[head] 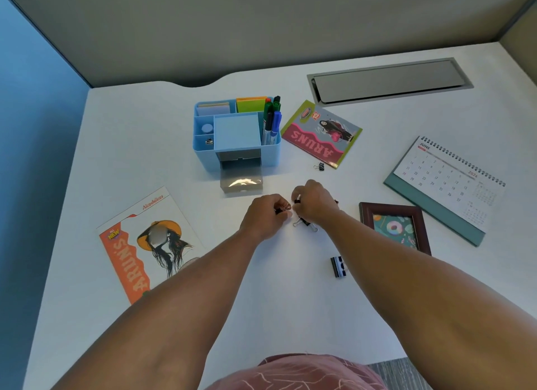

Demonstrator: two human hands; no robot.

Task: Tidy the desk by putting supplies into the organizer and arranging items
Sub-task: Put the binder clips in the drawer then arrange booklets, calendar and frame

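Note:
A blue desk organizer stands at the middle back of the white desk, holding markers, sticky notes and one small clip; its clear drawer is pulled out. In front of the drawer, my left hand pinches a small black binder clip. My right hand curls round another small clip. A further binder clip lies on the desk under my right hand. A small clip lies by the pink card, and a larger clip lies nearer me.
An orange card lies at the left, a pink card right of the organizer. A framed picture and a desk calendar lie at the right. A grey cable hatch is set into the desk's back.

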